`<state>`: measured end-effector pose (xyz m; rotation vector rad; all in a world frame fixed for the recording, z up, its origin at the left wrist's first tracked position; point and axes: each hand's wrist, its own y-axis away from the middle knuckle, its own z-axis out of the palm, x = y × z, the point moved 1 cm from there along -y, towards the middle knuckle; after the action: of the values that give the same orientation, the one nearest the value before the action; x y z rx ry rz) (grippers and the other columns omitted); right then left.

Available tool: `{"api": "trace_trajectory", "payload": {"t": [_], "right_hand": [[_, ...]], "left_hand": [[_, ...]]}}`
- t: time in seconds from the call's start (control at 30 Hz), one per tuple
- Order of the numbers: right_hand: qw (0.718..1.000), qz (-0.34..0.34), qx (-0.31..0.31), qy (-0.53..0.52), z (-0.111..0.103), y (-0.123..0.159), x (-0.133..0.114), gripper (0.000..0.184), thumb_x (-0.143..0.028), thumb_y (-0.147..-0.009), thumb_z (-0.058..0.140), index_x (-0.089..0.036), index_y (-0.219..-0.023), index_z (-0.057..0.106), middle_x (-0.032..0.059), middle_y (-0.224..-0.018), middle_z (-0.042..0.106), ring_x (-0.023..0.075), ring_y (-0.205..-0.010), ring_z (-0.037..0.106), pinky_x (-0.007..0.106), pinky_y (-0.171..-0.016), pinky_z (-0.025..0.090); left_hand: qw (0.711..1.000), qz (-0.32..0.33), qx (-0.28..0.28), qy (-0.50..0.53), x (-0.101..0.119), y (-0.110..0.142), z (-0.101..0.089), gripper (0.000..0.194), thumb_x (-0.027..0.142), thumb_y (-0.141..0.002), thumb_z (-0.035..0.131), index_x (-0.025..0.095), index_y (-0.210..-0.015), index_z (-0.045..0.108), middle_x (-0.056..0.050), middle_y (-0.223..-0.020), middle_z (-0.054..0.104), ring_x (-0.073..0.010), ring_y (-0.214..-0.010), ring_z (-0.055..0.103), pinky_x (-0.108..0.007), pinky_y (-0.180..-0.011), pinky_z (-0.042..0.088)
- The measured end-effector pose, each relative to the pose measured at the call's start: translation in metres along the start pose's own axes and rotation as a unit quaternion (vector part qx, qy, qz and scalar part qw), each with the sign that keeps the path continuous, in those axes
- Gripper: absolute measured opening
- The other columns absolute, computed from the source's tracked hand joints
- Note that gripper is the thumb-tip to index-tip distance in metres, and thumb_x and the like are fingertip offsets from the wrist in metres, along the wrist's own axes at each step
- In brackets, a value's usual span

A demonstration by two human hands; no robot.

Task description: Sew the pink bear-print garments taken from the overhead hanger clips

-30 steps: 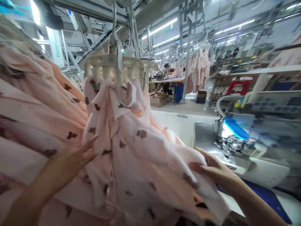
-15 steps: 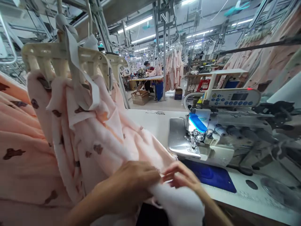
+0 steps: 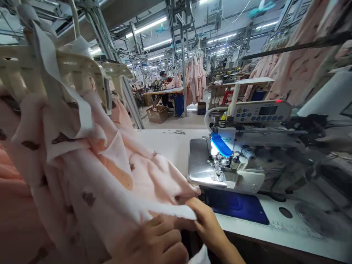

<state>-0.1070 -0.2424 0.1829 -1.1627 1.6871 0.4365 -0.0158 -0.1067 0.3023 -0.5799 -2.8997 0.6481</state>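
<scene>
Hanging from a cream clip hanger [image 3: 79, 68] at the near left: one pink garment [image 3: 96, 172], brown motifs scattered over it, its lower part drawn toward the wearer, in front of the white surface [image 3: 162, 145]. Cloth apparently light, soft and pliant, likely to fold and slump rather than hold a shape; neither slippery nor fragile by its look, best taken by a doubled edge between thumb and fingers. Right hand [image 3: 205, 222]: closed on the pale cloth edge. Left hand [image 3: 156, 240]: fingers curled in on the lower folds, slightly blurred, fingertips hidden. One white strap [image 3: 52, 69], looped down over the hanger's front. On the surface, right of the garment: one sewing machine [image 3: 255, 128] with button panel, blue lamp cover [image 3: 221, 145] and metal plate [image 3: 199, 157]; one dark blue panel [image 3: 236, 207] just in front. Room: a workshop under strip lights [image 3: 148, 27]; a masked co-worker [image 3: 164, 77] at a farther table, one cardboard box [image 3: 157, 114] on the floor, more pink garments [image 3: 194, 79] hanging beyond.
</scene>
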Motion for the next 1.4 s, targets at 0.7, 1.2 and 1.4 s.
{"api": "trace_trajectory", "payload": {"t": [0.7,1.2,1.4], "right_hand": [[0.919,0.039,0.380,0.099,-0.081,0.004,0.003,0.035,-0.045,-0.089,0.038,-0.018,-0.101,0.055,0.0096,-0.091,0.061,0.0232,-0.083,0.058,0.033,-0.075,0.043],[0.927,0.044,0.288,-0.238,-0.060,0.011,-0.012,0.032,-0.046,-0.084,0.053,-0.016,-0.074,0.060,-0.0008,-0.067,0.054,0.0125,-0.063,0.048,0.021,-0.058,0.037],[0.904,0.111,0.253,-0.327,-0.046,0.018,0.001,0.039,-0.054,-0.080,0.055,-0.016,-0.084,0.058,-0.0012,-0.063,0.051,0.0126,-0.057,0.045,0.020,-0.049,0.036]], "left_hand": [[0.986,-0.125,0.068,0.090,-0.068,-0.077,0.068,0.025,0.015,-0.088,0.047,0.019,-0.109,0.060,-0.005,-0.108,0.067,-0.0173,-0.102,0.062,-0.032,-0.091,0.051],[0.988,-0.088,-0.061,-0.109,-0.033,-0.092,0.029,0.049,0.026,-0.078,0.064,0.018,-0.123,0.047,-0.008,-0.106,0.065,-0.0256,-0.095,0.059,-0.042,-0.082,0.047],[0.960,-0.262,-0.078,-0.066,-0.029,-0.099,0.050,0.026,0.023,-0.091,0.037,0.019,-0.068,0.048,0.002,-0.061,0.058,-0.0152,-0.056,0.057,-0.025,-0.052,0.037]]}}
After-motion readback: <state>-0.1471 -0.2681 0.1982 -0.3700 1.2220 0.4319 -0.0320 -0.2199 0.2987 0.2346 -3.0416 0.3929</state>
